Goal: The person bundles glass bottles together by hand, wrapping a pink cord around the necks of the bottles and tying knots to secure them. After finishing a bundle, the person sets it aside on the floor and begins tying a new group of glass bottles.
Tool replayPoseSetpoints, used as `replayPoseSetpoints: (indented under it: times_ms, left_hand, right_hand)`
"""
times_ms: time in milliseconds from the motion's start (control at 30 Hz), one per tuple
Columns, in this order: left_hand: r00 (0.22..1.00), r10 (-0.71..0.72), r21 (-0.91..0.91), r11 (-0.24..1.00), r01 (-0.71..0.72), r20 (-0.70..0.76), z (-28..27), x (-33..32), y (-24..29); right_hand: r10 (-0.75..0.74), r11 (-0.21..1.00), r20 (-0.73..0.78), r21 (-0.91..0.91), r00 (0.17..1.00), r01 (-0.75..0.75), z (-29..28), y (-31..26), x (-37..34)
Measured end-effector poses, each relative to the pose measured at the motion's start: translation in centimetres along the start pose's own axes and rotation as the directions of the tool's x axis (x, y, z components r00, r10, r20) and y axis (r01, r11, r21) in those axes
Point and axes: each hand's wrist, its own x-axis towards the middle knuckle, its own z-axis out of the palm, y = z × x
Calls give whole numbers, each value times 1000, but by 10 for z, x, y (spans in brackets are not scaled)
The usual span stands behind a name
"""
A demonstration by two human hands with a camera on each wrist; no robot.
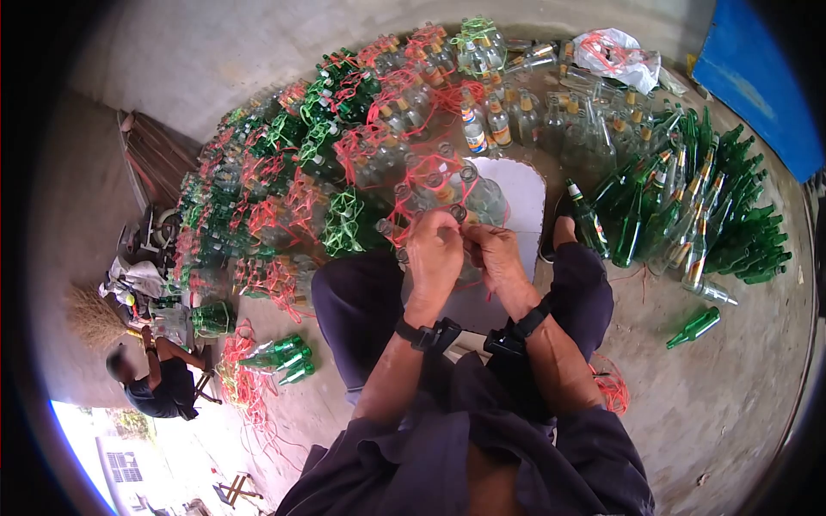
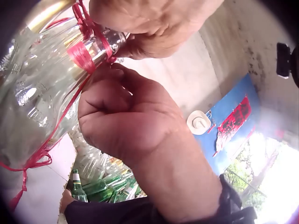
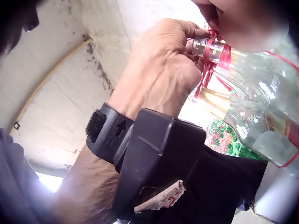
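Observation:
A cluster of clear glass bottles [image 1: 490, 205] stands between the person's legs, bound with red plastic string [image 2: 81, 57]. At the neck of the nearest bottle [image 3: 200, 45] both hands work close together. The left hand [image 1: 433, 258] pinches the red string beside the bottle mouth. Facing it, the right hand [image 1: 499, 254] has its fingers curled in and pinches the string on the other side. Another strand with a knot runs lower around the bottles in the left wrist view. The fingertips partly hide the string at the neck.
Under the cluster lies a white board [image 1: 523, 185]. Many string-bound bottles [image 1: 284, 206] crowd the left, and loose green bottles [image 1: 740, 206] fill the right. One green bottle [image 1: 693, 328] lies on the floor. Red string [image 1: 245, 370] is heaped at left, near another seated person [image 1: 155, 383].

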Motion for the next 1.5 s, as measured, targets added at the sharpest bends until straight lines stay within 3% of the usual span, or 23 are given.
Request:
replayPoseSetpoints:
  times_ms: [233, 300, 400, 500, 800, 967, 1033, 1100, 1133, 1500]
  left_hand:
    - [994, 101, 46, 994, -102, 28, -4, 7, 4]
    - [992, 111, 185, 975, -120, 57, -4, 9, 8]
    - [987, 138, 255, 955, -154, 77, -6, 11, 8]
    - [994, 106, 194, 975, -107, 17, -3, 10, 8]
    - [981, 153, 109, 984, -141, -119, 4, 0, 4]
    - [981, 154, 129, 982, -139, -117, 3, -2, 5]
    - [980, 165, 142, 979, -149, -110, 2, 0, 4]
    - [956, 282, 242, 936, -256, -80, 0, 1, 2]
    - [956, 281, 242, 936, -255, -78, 1, 0, 3]
    - [996, 79, 18, 997, -79, -39, 0, -4, -10]
  right_hand:
    - [-30, 999, 14, 24, 999, 30, 0, 1, -2]
    - [-38, 999, 33, 8, 999, 38, -5, 6, 2]
    - [-36, 999, 45, -11, 998, 36, -7, 6, 4]
    - [-17, 1000, 33, 2, 999, 17, -5, 5, 3]
    - [5, 1000, 45, 18, 999, -6, -11, 7, 8]
    - [15, 999, 53, -29, 999, -13, -9, 1, 5]
    - [-153, 972, 22, -179, 988, 154, -4, 2, 4]
    - [-190, 951, 15, -246, 982, 188, -4, 1, 3]
    - [-227, 925, 13, -311, 974, 219, -2, 0, 2]
    - [-189, 946, 34, -261, 981, 191, -1, 3, 1]
